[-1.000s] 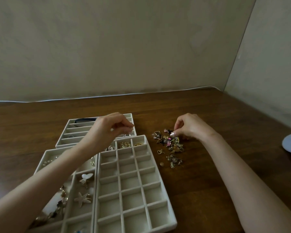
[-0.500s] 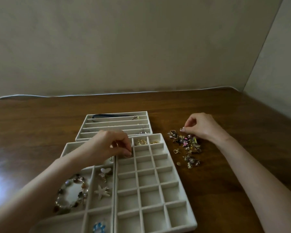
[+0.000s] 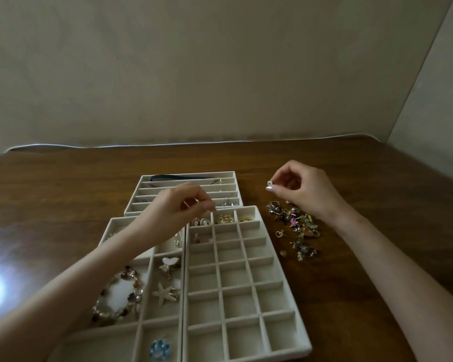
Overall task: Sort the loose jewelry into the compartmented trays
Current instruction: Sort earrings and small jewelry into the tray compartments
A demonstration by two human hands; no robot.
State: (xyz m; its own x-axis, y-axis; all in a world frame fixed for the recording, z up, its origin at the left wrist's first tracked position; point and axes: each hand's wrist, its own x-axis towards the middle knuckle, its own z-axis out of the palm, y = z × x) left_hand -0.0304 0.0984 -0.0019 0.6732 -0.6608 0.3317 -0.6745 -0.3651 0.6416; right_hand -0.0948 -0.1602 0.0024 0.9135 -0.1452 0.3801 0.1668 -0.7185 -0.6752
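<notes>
- Over the pile (image 3: 296, 228), right of the trays: up and clear with the right hand (image 3: 302, 190), down among the pieces only half a second back.
- Pinching a small pale piece (image 3: 270, 183) between thumb and forefinger, held in the air above the pile's far edge, touching nothing else.
- A pick made, then. Likely next: a carry leftward to the grid tray (image 3: 246, 296).
- Across to the left hand (image 3: 178, 212): hovering over the grid tray's far-left corner, nudged a little farther away than a moment ago.
- Fingers curled, tips drawn together. Too blurred to tell whether holding anything or already let go.
- Just below those fingertips: a pair of oval pieces (image 3: 201, 222) in the far-left cell, gold bits (image 3: 225, 218) in the cell beside.
- One row nearer, something small and pinkish (image 3: 199, 240) in the left cell. Possibly a fresh drop, no way to be sure.
- Nearly all other grid cells bare, so plenty of room.
- Most of the pile still loose on the table (image 3: 63, 192). Early days for the sorting, by the look of it.
</notes>
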